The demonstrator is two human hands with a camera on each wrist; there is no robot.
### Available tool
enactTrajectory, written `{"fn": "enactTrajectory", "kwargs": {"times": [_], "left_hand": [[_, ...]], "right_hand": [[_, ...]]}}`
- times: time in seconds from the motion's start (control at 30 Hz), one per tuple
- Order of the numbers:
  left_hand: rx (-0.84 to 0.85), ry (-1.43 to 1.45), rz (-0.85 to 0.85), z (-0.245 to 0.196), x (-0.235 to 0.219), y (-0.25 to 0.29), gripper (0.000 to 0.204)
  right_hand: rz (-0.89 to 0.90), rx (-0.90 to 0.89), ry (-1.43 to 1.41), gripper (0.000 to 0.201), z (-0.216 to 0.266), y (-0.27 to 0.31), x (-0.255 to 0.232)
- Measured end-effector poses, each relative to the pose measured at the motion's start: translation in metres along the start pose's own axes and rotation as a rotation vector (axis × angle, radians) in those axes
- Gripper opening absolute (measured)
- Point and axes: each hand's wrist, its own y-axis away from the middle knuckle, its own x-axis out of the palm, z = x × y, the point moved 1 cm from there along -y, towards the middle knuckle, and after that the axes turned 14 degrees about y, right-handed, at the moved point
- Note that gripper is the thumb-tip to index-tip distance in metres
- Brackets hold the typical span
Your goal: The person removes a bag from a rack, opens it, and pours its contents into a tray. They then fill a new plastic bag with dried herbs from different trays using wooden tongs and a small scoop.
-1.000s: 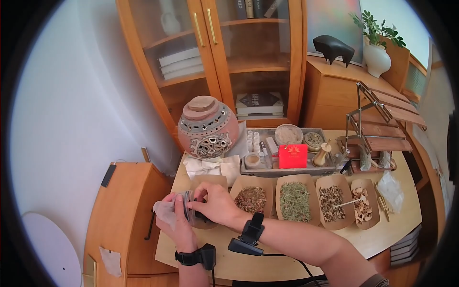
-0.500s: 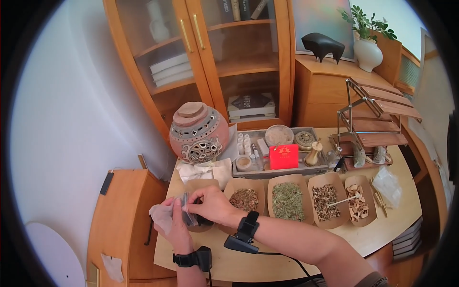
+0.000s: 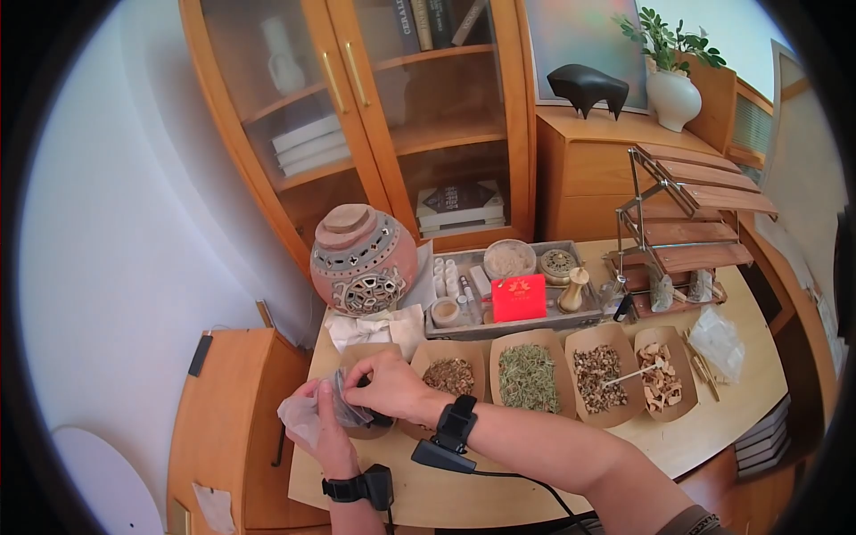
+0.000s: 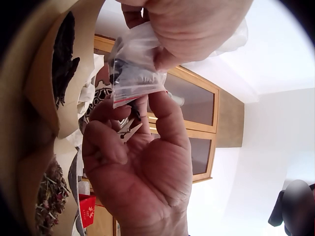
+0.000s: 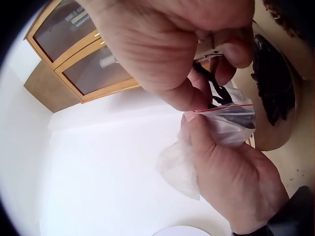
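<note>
A small clear zip bag (image 4: 140,73) with a red line along its mouth is held between the two hands. My left hand (image 3: 326,428) grips its body, along with a whitish crumpled wrap (image 5: 178,169). At the mouth, my right hand (image 3: 392,388) pinches the rim; dark pieces (image 5: 220,92) show between its fingers at the opening. A small wooden clip (image 4: 130,130) also sits in the right hand's fingers. Close by is a paper tray (image 5: 268,140) holding black dried pieces (image 5: 273,81).
Paper trays of dried plants (image 3: 530,378) stand in a row to the right. Behind them are a grey tray (image 3: 571,323) with jars and a red card (image 3: 519,298), a patterned clay pot (image 3: 364,259) and a folding wooden rack (image 3: 700,234). A clear plastic bag (image 3: 716,343) lies far right.
The head view has shifted, so the table things appear further left and slightly lower. Both hands stay together at the bag; the right fingers have moved slightly along its mouth.
</note>
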Motion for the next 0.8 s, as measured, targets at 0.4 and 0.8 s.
{"fn": "enactTrajectory", "kwargs": {"times": [0.4, 0.8], "left_hand": [[0.028, -0.074, 0.002, 0.002, -0.002, 0.000, 0.019], [0.038, -0.152, -0.003, 0.002, -0.002, 0.001, 0.020]], "right_hand": [[-0.008, -0.014, -0.109, 0.024, -0.027, -0.013, 0.004], [0.017, 0.087, -0.043, 0.023, -0.036, -0.012, -0.010]]}}
